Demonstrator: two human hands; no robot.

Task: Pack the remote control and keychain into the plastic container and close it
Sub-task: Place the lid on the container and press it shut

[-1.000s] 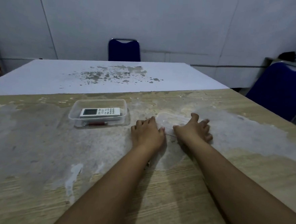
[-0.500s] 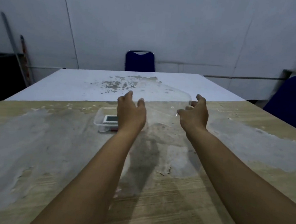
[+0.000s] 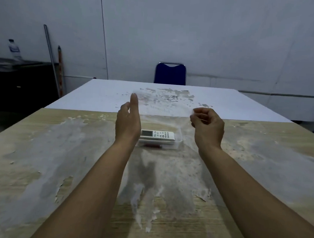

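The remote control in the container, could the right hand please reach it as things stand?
Probably not straight away. The right hand is pinching one end of the clear lid, held up above the container, with the left hand at the other end. The remote control lies uncovered below, but the right hand is occupied.

Remote control (image 3: 158,135): white, screen to the left, lay flat across the container at frame centre.
Plastic container (image 3: 178,139): clear, open, on the wooden table.
Keychain (image 3: 152,146): red, only partly visible under the remote.
Lid (image 3: 162,108): transparent, held above the container.
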